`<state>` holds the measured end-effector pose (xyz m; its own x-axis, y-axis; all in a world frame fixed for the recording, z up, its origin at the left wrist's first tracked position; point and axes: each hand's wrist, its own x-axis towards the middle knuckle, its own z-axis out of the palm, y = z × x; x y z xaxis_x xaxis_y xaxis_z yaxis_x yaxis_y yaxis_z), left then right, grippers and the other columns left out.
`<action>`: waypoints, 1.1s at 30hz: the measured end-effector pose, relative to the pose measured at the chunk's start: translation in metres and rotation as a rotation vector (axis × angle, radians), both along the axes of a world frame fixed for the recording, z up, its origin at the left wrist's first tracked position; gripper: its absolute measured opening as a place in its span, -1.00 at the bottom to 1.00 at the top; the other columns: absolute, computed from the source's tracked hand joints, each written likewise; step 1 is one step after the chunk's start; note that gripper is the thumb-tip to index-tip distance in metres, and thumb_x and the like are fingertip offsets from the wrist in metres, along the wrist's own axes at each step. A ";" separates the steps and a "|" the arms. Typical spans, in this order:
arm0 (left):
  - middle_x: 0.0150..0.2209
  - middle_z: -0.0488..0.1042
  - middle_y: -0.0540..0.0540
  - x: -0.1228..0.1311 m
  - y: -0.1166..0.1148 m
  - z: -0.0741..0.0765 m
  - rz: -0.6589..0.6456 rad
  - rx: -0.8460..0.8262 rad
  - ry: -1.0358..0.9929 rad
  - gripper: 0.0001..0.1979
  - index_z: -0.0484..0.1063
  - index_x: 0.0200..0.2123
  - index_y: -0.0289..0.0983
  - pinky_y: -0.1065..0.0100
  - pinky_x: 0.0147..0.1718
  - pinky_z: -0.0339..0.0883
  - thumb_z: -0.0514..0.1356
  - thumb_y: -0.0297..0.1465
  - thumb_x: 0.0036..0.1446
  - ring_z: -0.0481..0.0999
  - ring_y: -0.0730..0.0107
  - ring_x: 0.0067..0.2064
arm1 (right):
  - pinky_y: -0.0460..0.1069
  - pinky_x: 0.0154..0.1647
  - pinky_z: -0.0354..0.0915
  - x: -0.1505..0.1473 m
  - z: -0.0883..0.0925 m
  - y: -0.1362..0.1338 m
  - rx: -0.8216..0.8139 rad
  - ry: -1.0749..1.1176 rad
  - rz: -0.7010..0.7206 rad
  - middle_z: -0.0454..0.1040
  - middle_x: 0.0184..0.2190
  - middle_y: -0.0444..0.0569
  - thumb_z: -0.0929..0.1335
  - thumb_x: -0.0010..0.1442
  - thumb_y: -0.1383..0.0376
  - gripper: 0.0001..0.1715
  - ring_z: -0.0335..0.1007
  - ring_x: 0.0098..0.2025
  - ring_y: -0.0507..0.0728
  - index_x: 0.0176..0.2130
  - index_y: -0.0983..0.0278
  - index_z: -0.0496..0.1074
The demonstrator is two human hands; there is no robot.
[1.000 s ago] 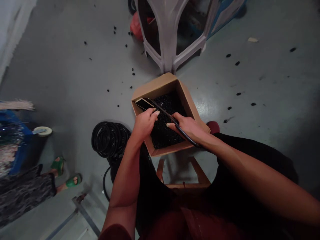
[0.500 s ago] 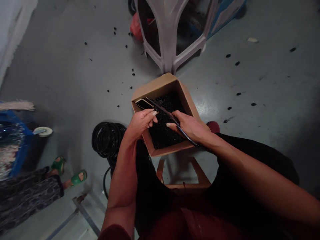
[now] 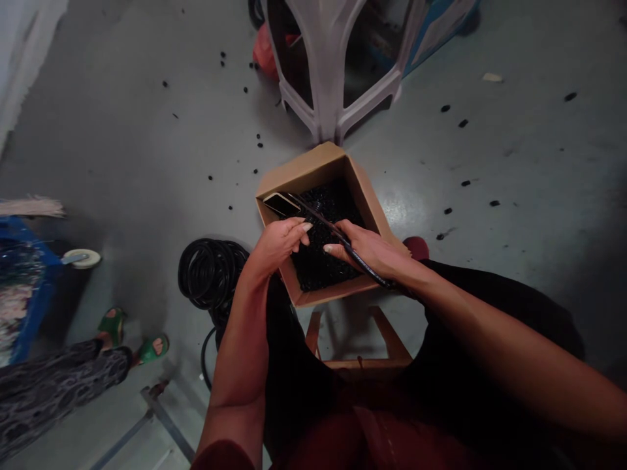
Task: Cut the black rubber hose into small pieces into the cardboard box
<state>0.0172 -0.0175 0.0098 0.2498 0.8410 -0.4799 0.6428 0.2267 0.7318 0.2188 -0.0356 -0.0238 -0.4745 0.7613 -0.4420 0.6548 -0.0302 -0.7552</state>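
Note:
My right hand point(image 3: 360, 245) is closed around a pair of long dark scissors point(image 3: 318, 217), whose blades point to the upper left over an open cardboard box point(image 3: 321, 161). The black handle point(image 3: 367, 267) runs back along my wrist. Thumb and fingertips of my left hand point(image 3: 287, 240) are pinched together close to the blades; what they hold, if anything, cannot be made out. Below both hands, many small black pieces point(image 3: 323, 264) fill the box. A flat black shape with a pale rim point(image 3: 282, 203) shows at its left corner.
Beside my left forearm lies a coil of black tubing point(image 3: 208, 271). A plastic stool point(image 3: 329, 78) stands behind the box. Small black bits point(image 3: 463, 123) are scattered on the floor. At left are a blue crate point(image 3: 36, 261) and another person's feet in green sandals point(image 3: 154, 349).
The scissor blades look closer together now. My left hand has shifted slightly right and down, while my right hand has barely moved. The other person's legs have shifted a little.

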 end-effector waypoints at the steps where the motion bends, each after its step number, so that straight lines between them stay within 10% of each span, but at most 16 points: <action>1: -0.62 0.30 0.03 -0.001 0.000 0.000 -0.003 -0.002 0.000 -0.64 0.38 -0.55 -0.29 0.45 -0.46 0.14 0.02 -0.26 0.23 0.26 0.53 -0.54 | -0.01 -0.31 0.15 0.000 0.000 0.000 0.006 -0.006 0.003 0.43 -0.26 0.04 0.22 0.25 0.00 -0.62 0.35 -0.29 0.17 -0.18 0.25 0.25; 33: -0.51 0.34 0.00 -0.007 0.001 -0.004 -0.231 -0.055 0.299 -0.71 0.28 -0.50 -0.27 0.41 -0.44 0.14 -0.03 -0.26 0.20 0.32 0.43 -0.46 | -0.05 -0.46 0.03 -0.009 -0.013 -0.007 -0.083 -0.187 0.037 0.46 -0.45 0.00 0.19 0.26 -0.02 -0.61 0.36 -0.42 0.18 -0.16 0.21 0.31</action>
<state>0.0104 -0.0168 0.0058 0.2716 0.7499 -0.6033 0.8650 0.0846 0.4945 0.2096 -0.0422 -0.0369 -0.4053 0.7023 -0.5852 0.7850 -0.0606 -0.6165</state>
